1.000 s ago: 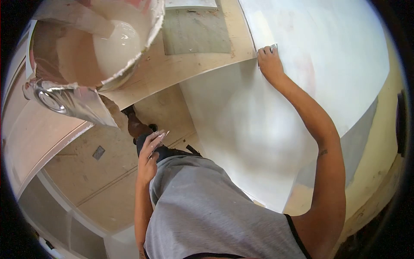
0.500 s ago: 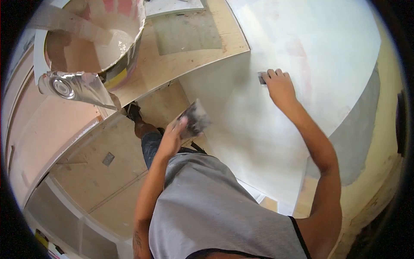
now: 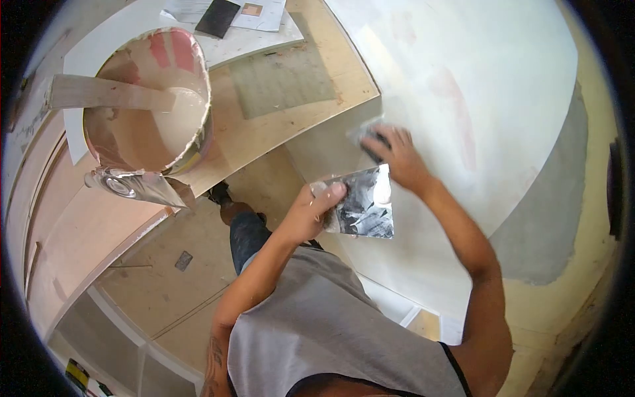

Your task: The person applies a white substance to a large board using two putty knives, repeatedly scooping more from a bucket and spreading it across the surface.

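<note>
My left hand (image 3: 305, 215) grips a thin flat metal plate (image 3: 360, 210), thumb on top of its near edge. White paste is smeared over the plate's dark, shiny face, with a thick dab at the far corner. Above it, my right hand (image 3: 407, 162) is closed around a small flat spreader (image 3: 362, 135), blurred by motion. The spreader overlaps the white panel (image 3: 423, 99) close to the wooden bench edge. White smudges show on my left fingers.
A bucket (image 3: 204, 135) of pale paste with a wooden stick (image 3: 99, 92) stands on the plywood bench (image 3: 264, 126) at left. Behind it lie papers (image 3: 263, 16) and a dark pad (image 3: 217, 18). A small dark scrap (image 3: 184, 261) is on the floor.
My left hand has moved right and up, turning the plate's smeared face into view. My right hand has shifted left and down along the panel. The head view has shifted, showing more bench.
</note>
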The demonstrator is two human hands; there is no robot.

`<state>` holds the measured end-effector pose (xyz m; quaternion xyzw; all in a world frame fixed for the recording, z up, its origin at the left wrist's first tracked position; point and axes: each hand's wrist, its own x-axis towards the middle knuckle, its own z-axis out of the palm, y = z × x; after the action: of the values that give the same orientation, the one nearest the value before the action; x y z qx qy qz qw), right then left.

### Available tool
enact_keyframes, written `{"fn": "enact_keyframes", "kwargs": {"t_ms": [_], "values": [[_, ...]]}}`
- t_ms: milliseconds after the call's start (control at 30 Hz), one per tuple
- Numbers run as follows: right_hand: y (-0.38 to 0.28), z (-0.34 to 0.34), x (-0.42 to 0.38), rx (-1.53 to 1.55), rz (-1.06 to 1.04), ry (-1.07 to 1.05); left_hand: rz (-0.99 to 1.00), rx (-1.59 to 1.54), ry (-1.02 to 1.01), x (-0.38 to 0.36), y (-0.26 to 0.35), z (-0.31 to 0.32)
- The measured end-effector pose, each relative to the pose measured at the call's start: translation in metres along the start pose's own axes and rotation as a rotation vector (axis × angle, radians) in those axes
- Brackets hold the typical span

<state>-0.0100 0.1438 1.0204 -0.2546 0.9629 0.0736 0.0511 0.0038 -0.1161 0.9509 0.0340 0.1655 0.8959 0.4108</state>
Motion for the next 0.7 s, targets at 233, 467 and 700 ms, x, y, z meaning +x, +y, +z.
{"fn": "enact_keyframes", "kwargs": {"t_ms": [233,467,700], "values": [[0.137,0.022,0.175,-0.761,0.06,-0.072,-0.054,0.113,0.202,-0.034,-0.013,-0.056],[0.161,0.045,0.192,-1.1,0.08,-0.225,0.039,-0.045,0.502,-0.09,-0.041,-0.098],[0.138,0.047,0.114,-1.12,0.054,-0.338,0.073,-0.031,0.585,-0.107,-0.049,-0.103]]}}
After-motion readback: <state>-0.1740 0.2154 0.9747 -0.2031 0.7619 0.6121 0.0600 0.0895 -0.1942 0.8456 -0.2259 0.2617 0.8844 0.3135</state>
